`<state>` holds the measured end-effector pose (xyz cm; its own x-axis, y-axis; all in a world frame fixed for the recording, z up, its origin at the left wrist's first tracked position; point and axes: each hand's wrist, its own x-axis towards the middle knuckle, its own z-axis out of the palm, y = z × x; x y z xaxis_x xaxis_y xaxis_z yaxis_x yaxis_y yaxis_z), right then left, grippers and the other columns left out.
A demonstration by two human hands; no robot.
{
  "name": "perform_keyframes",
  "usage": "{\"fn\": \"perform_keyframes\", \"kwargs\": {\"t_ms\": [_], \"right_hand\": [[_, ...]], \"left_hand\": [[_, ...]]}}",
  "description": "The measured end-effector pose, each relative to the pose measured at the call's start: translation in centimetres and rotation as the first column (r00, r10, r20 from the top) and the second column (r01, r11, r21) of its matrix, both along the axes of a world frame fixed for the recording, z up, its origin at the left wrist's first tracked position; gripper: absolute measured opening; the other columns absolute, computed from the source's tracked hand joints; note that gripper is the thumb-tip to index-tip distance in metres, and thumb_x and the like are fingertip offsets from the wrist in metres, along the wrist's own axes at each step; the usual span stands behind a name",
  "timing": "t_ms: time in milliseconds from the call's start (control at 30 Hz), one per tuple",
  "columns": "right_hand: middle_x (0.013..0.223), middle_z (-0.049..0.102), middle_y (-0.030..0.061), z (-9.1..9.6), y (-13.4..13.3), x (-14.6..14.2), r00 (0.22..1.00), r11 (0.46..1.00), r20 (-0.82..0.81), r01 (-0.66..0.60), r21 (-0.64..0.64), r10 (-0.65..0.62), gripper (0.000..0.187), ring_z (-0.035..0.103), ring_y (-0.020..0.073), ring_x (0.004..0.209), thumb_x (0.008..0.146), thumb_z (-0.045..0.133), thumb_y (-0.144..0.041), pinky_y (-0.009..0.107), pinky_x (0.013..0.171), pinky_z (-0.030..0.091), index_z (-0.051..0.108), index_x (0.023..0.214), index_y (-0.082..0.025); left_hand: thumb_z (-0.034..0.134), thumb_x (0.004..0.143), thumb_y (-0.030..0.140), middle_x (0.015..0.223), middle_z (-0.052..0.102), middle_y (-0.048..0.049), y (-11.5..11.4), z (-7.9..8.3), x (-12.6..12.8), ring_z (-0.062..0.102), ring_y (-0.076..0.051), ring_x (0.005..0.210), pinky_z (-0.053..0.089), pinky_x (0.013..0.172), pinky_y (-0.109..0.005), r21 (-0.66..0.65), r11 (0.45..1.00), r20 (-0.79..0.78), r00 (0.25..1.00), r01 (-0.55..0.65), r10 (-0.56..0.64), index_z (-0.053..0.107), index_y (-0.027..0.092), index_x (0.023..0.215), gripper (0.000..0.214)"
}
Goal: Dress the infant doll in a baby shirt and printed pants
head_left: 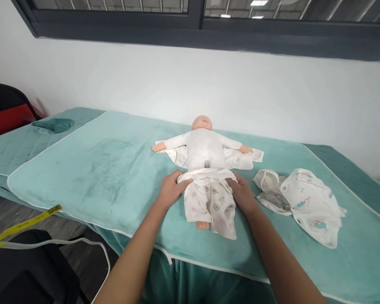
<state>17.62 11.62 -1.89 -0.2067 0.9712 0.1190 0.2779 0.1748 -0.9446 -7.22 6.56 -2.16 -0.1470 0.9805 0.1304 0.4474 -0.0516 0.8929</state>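
Note:
A baby doll (pixel 204 147) lies on its back on the green bed cover, arms spread out on an opened white shirt (pixel 243 159). Small patterned baby pants (pixel 210 196) cover its legs, and one foot (pixel 203 225) shows below a pant leg. My left hand (pixel 173 188) grips the waistband at its left side, thumb on top. On the opposite side of the waistband, my right hand (pixel 240 192) pinches the cloth. The doll's hips are partly hidden under the gathered waistband.
To the right lie a printed white baby cloth (pixel 316 207) and a crumpled white piece (pixel 267 181). The green bed (pixel 82 169) meets a white wall (pixel 120 80). A black chair (pixel 31 270), a white cable (pixel 91 240) and a yellow tag (pixel 28 223) are at lower left.

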Motion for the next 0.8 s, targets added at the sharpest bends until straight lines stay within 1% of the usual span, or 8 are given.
{"fn": "perform_keyframes", "kwargs": {"t_ms": [167,267,400,500,600,667,733,800], "right_hand": [[0.075,0.058,-0.0008,0.6,-1.7,0.3,0.996,0.998,0.055,-0.068,-0.019,0.069,0.025,0.052,0.0187,0.070,0.082,0.058,-0.047,0.030,0.062,0.043,0.058,0.085,-0.023],[0.093,0.064,0.0016,0.5,-3.3,0.7,0.983,0.983,0.049,-0.176,-0.045,0.178,0.036,0.058,0.0216,0.081,0.076,0.068,-0.046,0.032,0.066,0.047,0.058,0.103,-0.024],[0.087,0.065,0.0009,-0.2,-4.7,1.0,0.987,0.991,0.102,-0.123,-0.048,0.127,0.032,0.057,0.0215,0.079,0.070,0.072,-0.037,0.033,0.067,0.047,0.060,0.097,-0.023],[0.074,0.060,-0.0010,-0.4,-5.0,1.0,0.999,1.000,0.046,0.005,0.022,-0.006,0.018,0.053,0.0191,0.072,0.073,0.065,-0.034,0.031,0.065,0.044,0.057,0.083,-0.022],[0.073,0.059,-0.0012,-0.3,-5.1,0.9,0.998,0.998,-0.019,0.059,0.006,-0.059,0.016,0.051,0.0185,0.072,0.075,0.062,-0.035,0.030,0.065,0.043,0.054,0.081,-0.022],[0.078,0.060,-0.0004,-0.1,-5.5,1.1,0.999,0.999,-0.014,0.036,-0.019,-0.036,0.019,0.053,0.0190,0.075,0.076,0.062,-0.037,0.030,0.066,0.044,0.057,0.087,-0.022],[0.087,0.062,0.0012,0.0,-6.3,1.5,1.000,0.999,-0.020,-0.019,-0.049,0.019,0.027,0.055,0.0200,0.080,0.079,0.061,-0.042,0.031,0.070,0.046,0.058,0.098,-0.023],[0.105,0.063,0.0049,0.0,-7.5,2.3,0.990,0.989,-0.062,-0.131,-0.072,0.126,0.044,0.058,0.0234,0.094,0.080,0.062,-0.049,0.034,0.080,0.049,0.054,0.115,-0.024]], "left_hand": [[0.065,0.079,0.047,0.098,0.065,-0.0026,-1.5,0.5,-0.3,0.059,-0.020,0.091,0.046,0.079,-0.029,-0.005,0.988,0.177,0.973,0.154,-0.150,0.059,0.019,0.105,0.039],[0.075,0.072,0.045,0.116,0.062,-0.0071,-2.6,0.8,-0.6,0.058,-0.024,0.107,0.046,0.090,-0.033,0.000,0.957,0.132,0.948,0.292,-0.289,0.056,0.020,0.118,0.056],[0.077,0.070,0.040,0.111,0.063,-0.0068,-3.5,0.5,-0.4,0.058,-0.025,0.106,0.044,0.092,-0.034,0.059,0.949,-0.005,0.951,0.309,-0.309,0.063,0.019,0.094,0.035],[0.070,0.076,0.043,0.092,0.065,-0.0041,-3.8,0.0,0.2,0.060,-0.023,0.090,0.044,0.082,-0.033,0.044,0.979,-0.064,0.978,0.199,-0.196,0.060,0.019,0.079,0.026],[0.058,0.084,0.048,0.074,0.060,-0.0008,-4.1,-0.3,0.6,0.056,-0.019,0.074,0.044,0.073,-0.032,-0.012,0.996,-0.034,0.996,0.084,-0.085,0.058,0.019,0.077,0.030],[0.055,0.087,0.048,0.080,0.062,-0.0011,-4.6,-0.2,0.6,0.058,-0.018,0.077,0.046,0.075,-0.031,-0.006,0.996,0.057,0.994,0.090,-0.089,0.061,0.018,0.089,0.030],[0.058,0.086,0.043,0.102,0.064,-0.0043,-5.4,-0.1,0.3,0.060,-0.020,0.095,0.047,0.088,-0.033,0.033,0.990,0.137,0.981,0.134,-0.137,0.059,0.019,0.110,0.034],[0.067,0.081,0.038,0.129,0.056,-0.0082,-6.7,0.0,0.2,0.054,-0.024,0.118,0.042,0.103,-0.037,0.068,0.975,0.141,0.965,0.213,-0.221,0.049,0.023,0.130,0.055]]}}
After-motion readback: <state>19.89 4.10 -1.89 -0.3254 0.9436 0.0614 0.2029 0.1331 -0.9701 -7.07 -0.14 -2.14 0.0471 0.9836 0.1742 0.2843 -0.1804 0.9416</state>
